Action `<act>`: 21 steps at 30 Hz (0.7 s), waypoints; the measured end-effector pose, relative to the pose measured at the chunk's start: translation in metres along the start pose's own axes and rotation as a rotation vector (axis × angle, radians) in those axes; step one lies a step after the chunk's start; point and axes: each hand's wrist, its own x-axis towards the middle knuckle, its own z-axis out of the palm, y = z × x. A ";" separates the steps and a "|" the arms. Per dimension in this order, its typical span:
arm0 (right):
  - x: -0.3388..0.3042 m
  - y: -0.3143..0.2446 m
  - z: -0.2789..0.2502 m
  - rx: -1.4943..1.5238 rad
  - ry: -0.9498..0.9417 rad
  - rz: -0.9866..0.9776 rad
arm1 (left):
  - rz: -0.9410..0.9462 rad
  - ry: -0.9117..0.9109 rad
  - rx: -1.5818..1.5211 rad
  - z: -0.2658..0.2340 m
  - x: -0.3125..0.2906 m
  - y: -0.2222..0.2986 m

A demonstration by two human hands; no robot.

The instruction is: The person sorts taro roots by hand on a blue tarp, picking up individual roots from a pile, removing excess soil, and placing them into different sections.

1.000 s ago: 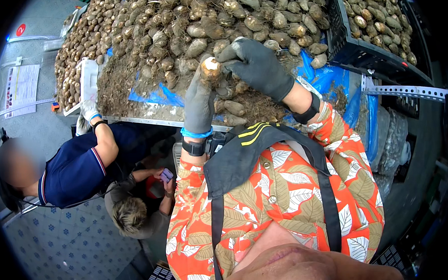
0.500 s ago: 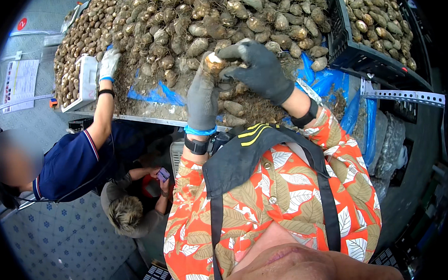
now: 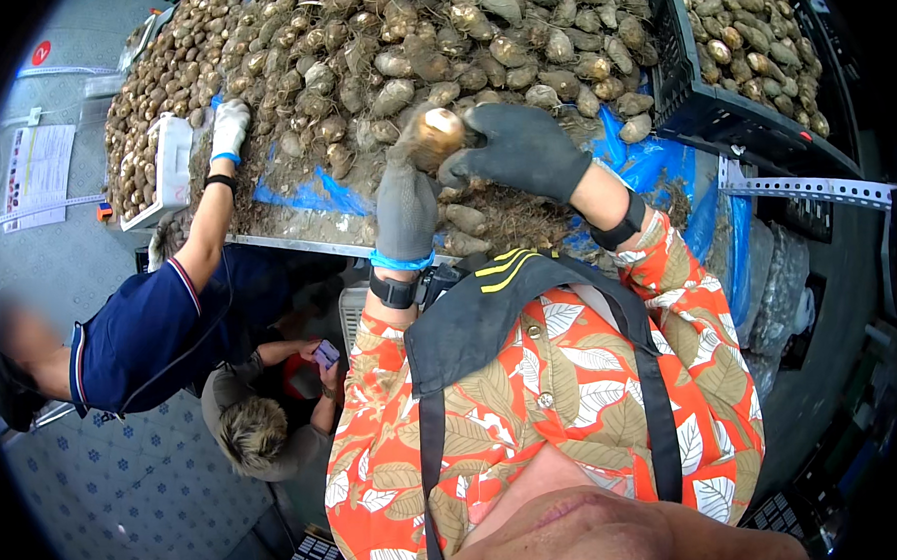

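Observation:
A brown, hairy taro point(image 3: 438, 138) with a pale cut end is held up over the work table. My left hand point(image 3: 405, 210), in a grey glove, has its fingers closed around it from below. From the right, my right hand point(image 3: 525, 155), in a darker glove, presses thumb and fingers against the taro's side; its fingertips are partly hidden. Beneath and beyond both hands spreads a large heap of soil-covered taros point(image 3: 359, 54) with stringy roots. A few loose taros point(image 3: 466, 219) lie just below my right hand.
A black crate point(image 3: 727, 123) full of taros stands at the right. At the left, a co-worker's gloved hand point(image 3: 230, 127) rests by a white tray point(image 3: 171, 167). Torn blue plastic point(image 3: 659, 166) covers part of the table. Another person point(image 3: 260, 428) sits below, holding a phone point(image 3: 326, 354).
The taro has turned and risen slightly, its pale end now facing up. My right hand has lowered and straightened against its side. The co-worker's hand has shifted slightly to the right.

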 end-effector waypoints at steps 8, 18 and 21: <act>-0.004 0.011 0.027 -0.082 -0.073 -0.237 | -0.193 0.022 -0.477 0.000 0.002 -0.060; -0.005 0.001 0.012 -0.120 -0.036 -0.161 | -0.276 -0.012 -0.466 0.004 0.001 -0.025; -0.005 -0.003 0.023 -0.072 -0.076 -0.345 | -0.156 0.003 -0.155 -0.005 0.001 -0.052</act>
